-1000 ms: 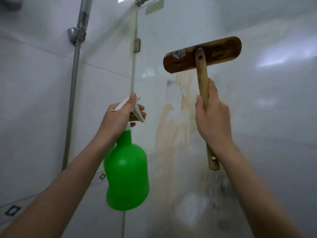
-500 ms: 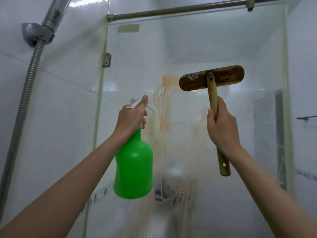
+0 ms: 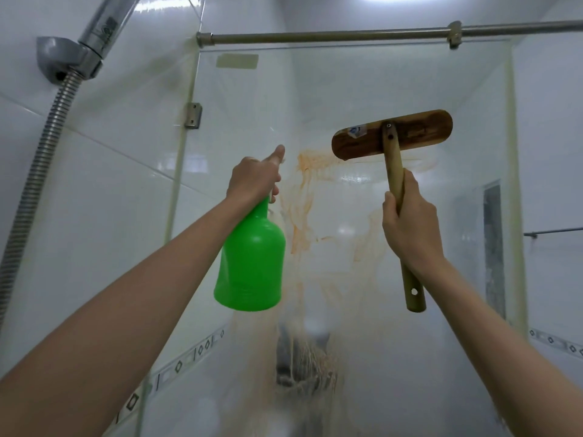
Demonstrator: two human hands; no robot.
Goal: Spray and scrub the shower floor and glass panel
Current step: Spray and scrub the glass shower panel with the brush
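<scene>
at the glass panel (image 3: pixel 347 89), left hand (image 3: pixel 254 179) grips green bottle (image 3: pixel 252 263), right hand (image 3: pixel 410 228) brush (image 3: pixel 362 143).

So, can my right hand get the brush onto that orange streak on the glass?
Probably yes: the right hand holds the brush at the top of the streak, nothing between them.

Glossy green plastic spray bottle (image 3: pixel 250 260), worn wooden brush (image 3: pixel 392 135), streaked glass panel (image 3: pixel 347 99), ribbed metal hose (image 3: pixel 34 181).

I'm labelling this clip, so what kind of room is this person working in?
Most likely a bathroom shower stall: a glass panel under a metal rail, a shower handset with a ribbed metal hose on the wall, and glossy white tiles.
</scene>
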